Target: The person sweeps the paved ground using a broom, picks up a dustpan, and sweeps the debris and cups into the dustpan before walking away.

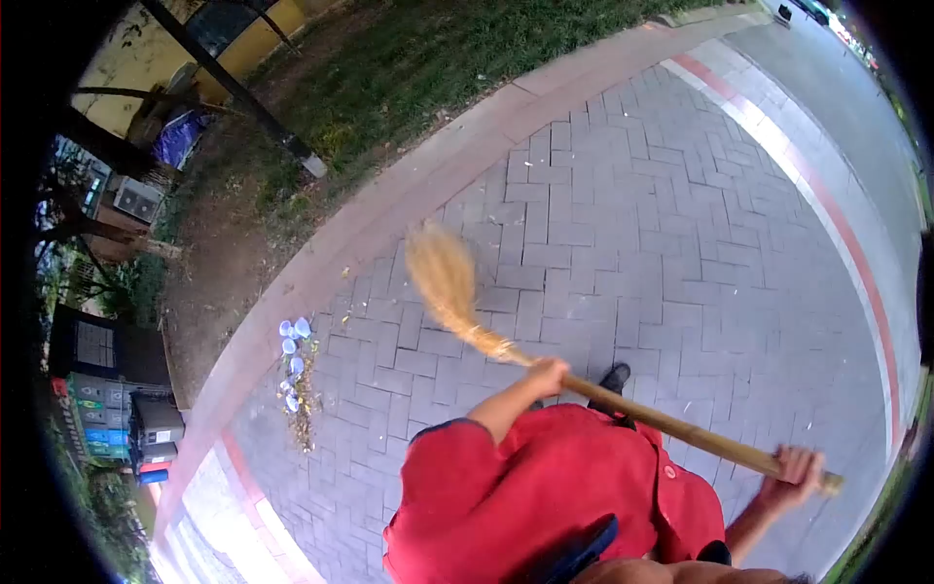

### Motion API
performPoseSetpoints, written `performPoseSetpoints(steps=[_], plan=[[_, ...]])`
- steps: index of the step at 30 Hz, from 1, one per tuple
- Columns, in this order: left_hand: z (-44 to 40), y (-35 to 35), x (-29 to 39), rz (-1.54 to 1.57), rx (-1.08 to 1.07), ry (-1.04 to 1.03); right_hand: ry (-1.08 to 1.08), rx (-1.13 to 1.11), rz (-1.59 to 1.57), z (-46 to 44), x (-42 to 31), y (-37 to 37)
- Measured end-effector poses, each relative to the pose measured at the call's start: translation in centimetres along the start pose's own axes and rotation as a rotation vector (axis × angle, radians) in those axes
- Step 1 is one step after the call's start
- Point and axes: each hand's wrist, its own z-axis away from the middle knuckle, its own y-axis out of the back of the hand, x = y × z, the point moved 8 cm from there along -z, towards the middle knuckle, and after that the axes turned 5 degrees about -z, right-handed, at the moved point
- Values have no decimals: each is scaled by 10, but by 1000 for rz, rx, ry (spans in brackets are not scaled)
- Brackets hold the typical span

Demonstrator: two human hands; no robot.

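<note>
A straw broom (443, 273) slants across the view, with its bristles low over the grey paving and blurred by motion. My left hand (547, 378) is wrapped round the handle just behind the bound straw. Farther back, my right hand (800, 472) grips the wooden handle near its end. To the left of the bristles lies a strip of swept litter (304, 404), with dry leaves and several pale bluish-white cup-like pieces (296, 331) among it. Whether the bristle tips touch the ground I cannot tell.
A curved reddish kerb (365, 209) borders grass (399, 73) and bare soil. A dark post (233, 92) rises from the grass. Dark bins (156, 423) stand at the far left. A red and white edging band (817, 185) runs along the right, beside a road (846, 107).
</note>
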Motion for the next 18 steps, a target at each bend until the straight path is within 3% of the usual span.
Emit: performPoseSetpoints(steps=[3,6,9,11,12,15,17,18], plan=[[-8,62,-7,-144,70,102,-187,-121,-133,-59,48,15],[-32,115,35,-240,49,153,-197,-159,-203,-116,32,27],[-90,135,84,-168,197,81,-126,-230,-335,-169,-3,78],[-143,162,132,-106,393,-62,-4,-161,-212,-187,-52,144],[-174,170,155,-59,385,-137,52,-125,-201,-194,-75,156],[-271,221,229,-40,328,-355,270,-94,-303,-203,-129,106],[-335,242,255,2,447,-506,410,-102,-363,-203,-135,54],[-371,249,261,7,458,-545,419,4,-199,-202,-126,49]])
